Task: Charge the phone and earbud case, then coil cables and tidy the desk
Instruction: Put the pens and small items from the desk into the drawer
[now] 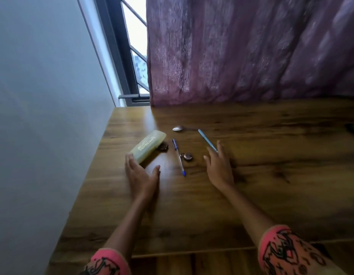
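The left hand (141,176) lies flat, fingers spread wide, holding nothing. The yellow-green pencil case (148,146) sits at its 12 o'clock, its near end touching the fingertips (129,157), with its long axis running 8 to 2 o'clock across the wooden desk (271,175). The right hand (219,168) is likewise spread and empty. The light-blue pen (207,139) meets its fingertips and points to 11 o'clock.

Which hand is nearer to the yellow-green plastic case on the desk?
Left. The left hand has its fingertips at the near end of the yellow-green case. The right hand is well off to the right, past the clear blue pen, at the light blue pen.
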The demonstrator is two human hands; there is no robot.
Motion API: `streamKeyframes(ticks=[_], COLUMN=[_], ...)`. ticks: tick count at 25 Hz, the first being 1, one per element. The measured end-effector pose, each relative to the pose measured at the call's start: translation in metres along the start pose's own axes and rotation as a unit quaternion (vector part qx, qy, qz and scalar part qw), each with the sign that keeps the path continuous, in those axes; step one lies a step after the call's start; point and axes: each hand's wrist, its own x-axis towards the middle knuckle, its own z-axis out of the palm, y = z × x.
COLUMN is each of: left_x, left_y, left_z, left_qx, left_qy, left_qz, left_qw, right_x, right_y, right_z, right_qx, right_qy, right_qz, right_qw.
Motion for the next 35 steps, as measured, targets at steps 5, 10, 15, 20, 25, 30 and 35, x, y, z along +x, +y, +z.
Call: streamKeyframes(ticks=[5,10,15,20,25,30,35], left_x=[0.040,0.028,-0.016,-0.110,-0.274,-0.402,-0.460], left_y=[-0.011,-0.015,-0.024,-0.016,0.014,0.026,0.037], left_z=[0.022,0.016,-0.003,-0.030,-0.041,-0.022,-0.003], left_qx=[0.028,0.032,0.033,-0.059,-0.153,-0.105,-0.010], left_qy=[0.103,0.131,0.120,0.111,0.109,-0.015,-0.110], left_qz=[-0.026,-0.030,-0.049,-0.072,-0.112,-0.218,-0.217], left_qw=[0.994,0.990,0.991,0.989,0.976,0.970,0.970], right_x=[0.016,-0.002,-0.054,-0.140,-0.256,-0.357,-0.390], right_y=[0.004,0.001,0.005,0.023,0.056,0.144,0.202], right_z=[0.013,0.003,-0.016,-0.053,-0.110,-0.137,-0.144], right_qx=[-0.041,-0.053,-0.023,0.155,0.283,0.149,-0.012], right_qy=[0.087,0.142,0.142,0.122,0.101,0.020,-0.102], right_qz=[-0.038,0.018,0.062,0.162,0.206,0.240,0.285], right_qw=[0.995,0.988,0.988,0.967,0.931,0.959,0.953])
